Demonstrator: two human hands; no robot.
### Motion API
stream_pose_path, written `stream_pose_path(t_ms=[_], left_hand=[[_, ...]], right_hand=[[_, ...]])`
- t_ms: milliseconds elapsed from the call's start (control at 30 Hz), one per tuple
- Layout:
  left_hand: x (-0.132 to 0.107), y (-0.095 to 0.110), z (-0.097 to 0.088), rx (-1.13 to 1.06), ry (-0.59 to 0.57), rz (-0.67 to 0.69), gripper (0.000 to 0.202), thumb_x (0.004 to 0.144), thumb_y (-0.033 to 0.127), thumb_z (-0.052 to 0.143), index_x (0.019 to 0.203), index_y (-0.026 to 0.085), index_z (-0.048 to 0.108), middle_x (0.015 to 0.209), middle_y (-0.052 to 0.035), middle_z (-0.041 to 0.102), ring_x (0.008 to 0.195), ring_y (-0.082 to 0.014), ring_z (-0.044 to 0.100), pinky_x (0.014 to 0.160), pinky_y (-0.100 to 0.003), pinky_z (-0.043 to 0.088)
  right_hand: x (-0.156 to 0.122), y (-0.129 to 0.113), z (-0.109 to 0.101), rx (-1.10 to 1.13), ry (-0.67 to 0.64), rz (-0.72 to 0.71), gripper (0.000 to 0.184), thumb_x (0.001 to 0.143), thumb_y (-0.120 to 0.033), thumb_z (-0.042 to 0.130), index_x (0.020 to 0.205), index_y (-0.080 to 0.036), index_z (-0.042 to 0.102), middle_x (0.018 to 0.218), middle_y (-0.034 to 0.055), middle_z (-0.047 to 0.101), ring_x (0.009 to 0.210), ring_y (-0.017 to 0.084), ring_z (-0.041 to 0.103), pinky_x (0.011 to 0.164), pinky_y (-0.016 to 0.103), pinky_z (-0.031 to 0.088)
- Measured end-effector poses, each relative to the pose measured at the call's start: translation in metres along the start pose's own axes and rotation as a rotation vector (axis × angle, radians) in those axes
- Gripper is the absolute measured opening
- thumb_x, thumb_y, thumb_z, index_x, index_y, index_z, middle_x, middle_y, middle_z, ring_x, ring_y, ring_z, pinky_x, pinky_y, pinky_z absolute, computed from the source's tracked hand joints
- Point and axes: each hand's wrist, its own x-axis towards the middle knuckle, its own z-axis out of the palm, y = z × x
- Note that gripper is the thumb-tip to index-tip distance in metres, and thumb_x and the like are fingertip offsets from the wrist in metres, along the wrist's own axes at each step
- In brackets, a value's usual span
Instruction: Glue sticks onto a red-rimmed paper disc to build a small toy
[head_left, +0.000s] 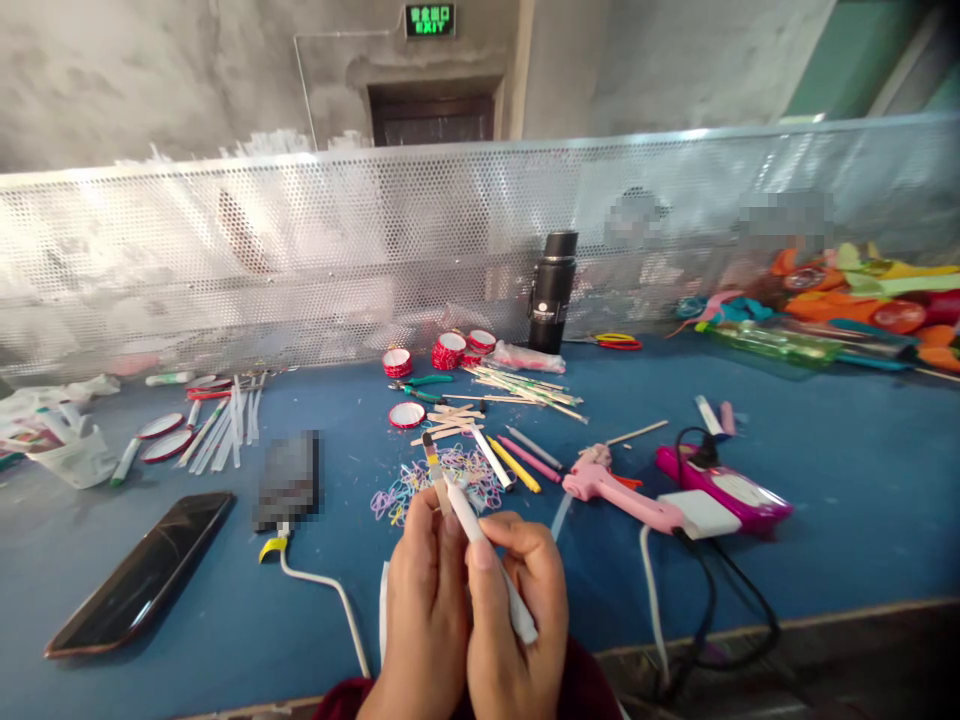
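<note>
Pinched upright in my left hand point(427, 590) is a flat wooden craft stick point(433, 465); its upper end carries dark, orange and yellow bands. My right hand point(521, 600) grips a white marker point(469, 515) like a pen, its tip right beside the stick. I cannot tell whether the tip touches the wood. Just beyond both hands lies a pile of small coloured rubber bands point(397, 490). A white marker point(491, 458), a yellow marker point(514, 464), a pink marker point(534, 455) and a grey one point(534, 447) lie to the right of the pile.
A pink glue gun point(619, 495) rests by a magenta power strip point(739, 490) with cables. Leftward are a phone point(142, 575) and a blurred dark device point(286, 480) on a white cable. A black bottle point(553, 300), pliers point(420, 388) and loose craft sticks point(450, 422) stand or lie farther back.
</note>
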Motion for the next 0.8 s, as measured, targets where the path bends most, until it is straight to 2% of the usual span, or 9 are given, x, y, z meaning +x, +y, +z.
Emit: stream_pose_path(t_ms=[133,300,367,467,567,667,800], left_hand=[[-0.0007,-0.0002,-0.0005,0.002,0.005,-0.006,0.030,0.103,0.049,0.053,0.115,0.023,0.062,0.082,-0.0034,0.070,0.064,-0.0173,0.061,0.061,-0.028,0.048],[0.0004,0.0019,0.0026,-0.085,0.003,0.022,0.023,0.107,0.043,0.049,0.107,0.023,0.060,0.084,-0.0013,0.067,0.067,-0.0144,0.061,0.065,-0.025,0.052],[0.0003,0.0002,0.0027,-0.085,0.001,0.036,0.022,0.107,0.042,0.048,0.110,0.023,0.060,0.083,-0.0010,0.067,0.067,-0.0144,0.061,0.064,-0.025,0.052],[-0.0007,-0.0040,0.0013,-0.019,0.027,0.047,0.028,0.105,0.045,0.052,0.120,0.023,0.060,0.088,-0.0042,0.071,0.069,-0.0164,0.064,0.064,-0.026,0.052],[-0.0011,-0.0038,0.0007,0.024,0.073,0.069,0.031,0.103,0.047,0.056,0.120,0.021,0.062,0.093,-0.0077,0.073,0.074,-0.0183,0.067,0.066,-0.027,0.054],[-0.0007,-0.0007,0.0010,0.014,0.059,0.061,0.029,0.105,0.047,0.050,0.114,0.021,0.063,0.086,-0.0058,0.072,0.068,-0.0171,0.064,0.062,-0.027,0.052],[0.0002,-0.0004,0.0002,0.022,0.002,0.032,0.027,0.104,0.047,0.051,0.112,0.022,0.061,0.079,-0.0029,0.069,0.060,-0.0159,0.059,0.056,-0.027,0.047]], right_hand=[[0.0014,-0.0001,-0.0012,0.018,-0.065,-0.028,0.007,0.101,-0.027,0.060,0.105,-0.025,0.066,0.098,0.0027,0.068,0.089,0.016,0.068,0.078,0.026,0.057],[0.0026,0.0004,-0.0006,-0.018,0.002,-0.021,0.008,0.100,-0.027,0.062,0.107,-0.025,0.066,0.098,0.0031,0.068,0.089,0.016,0.068,0.078,0.026,0.057],[0.0023,0.0006,-0.0005,-0.012,-0.012,-0.027,0.008,0.101,-0.027,0.060,0.107,-0.025,0.065,0.098,0.0025,0.068,0.089,0.016,0.068,0.078,0.025,0.057],[0.0021,0.0006,-0.0006,-0.002,-0.056,-0.045,0.008,0.102,-0.026,0.058,0.107,-0.026,0.065,0.099,0.0020,0.067,0.090,0.015,0.068,0.079,0.025,0.057],[0.0025,0.0003,-0.0005,-0.018,-0.047,-0.055,0.008,0.102,-0.025,0.059,0.106,-0.025,0.065,0.099,0.0024,0.068,0.090,0.015,0.069,0.079,0.024,0.057],[0.0024,0.0007,-0.0004,-0.013,-0.013,-0.041,0.008,0.102,-0.026,0.060,0.108,-0.026,0.065,0.099,0.0022,0.067,0.090,0.015,0.068,0.079,0.024,0.057],[0.0013,0.0015,-0.0012,0.028,-0.082,-0.026,0.008,0.103,-0.026,0.056,0.107,-0.026,0.063,0.098,0.0015,0.066,0.087,0.014,0.068,0.077,0.026,0.058]])
